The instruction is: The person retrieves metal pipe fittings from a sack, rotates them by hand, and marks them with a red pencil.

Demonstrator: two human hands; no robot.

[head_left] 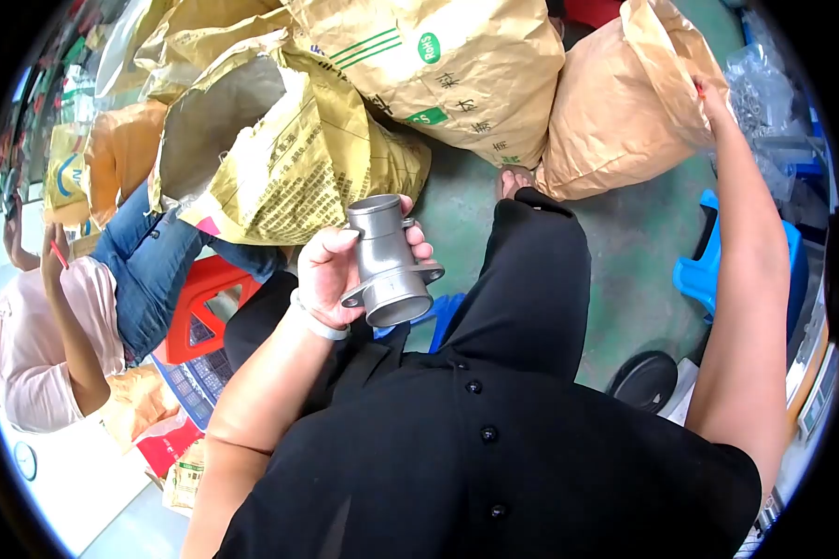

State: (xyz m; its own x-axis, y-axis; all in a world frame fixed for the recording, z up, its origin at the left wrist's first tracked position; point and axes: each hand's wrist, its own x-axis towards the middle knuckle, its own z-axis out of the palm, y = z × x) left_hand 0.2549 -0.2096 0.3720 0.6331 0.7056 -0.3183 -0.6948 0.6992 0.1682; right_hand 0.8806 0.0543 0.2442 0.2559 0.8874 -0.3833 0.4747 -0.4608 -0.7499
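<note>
My left hand [324, 275] is closed around a grey metal pipe fitting [385, 261], thumb on one side and fingertips on the other. The fitting is a short tube with round open ends and a flange with holes at its near end. Out to the right, my right hand [713, 101] grips the rim of a brown paper sack [615, 112]. Its fingertips are partly hidden by the paper, and something small and red shows by them. The inside of that sack is out of sight.
An open yellow sack [317, 149] and a large printed sack [457, 65] stand ahead. A co-worker [51, 317] sits at left beside a red stool [205, 312]. Blue stool [704, 261], black round object [643, 382] and clear plastic bags [764, 88] are on the right.
</note>
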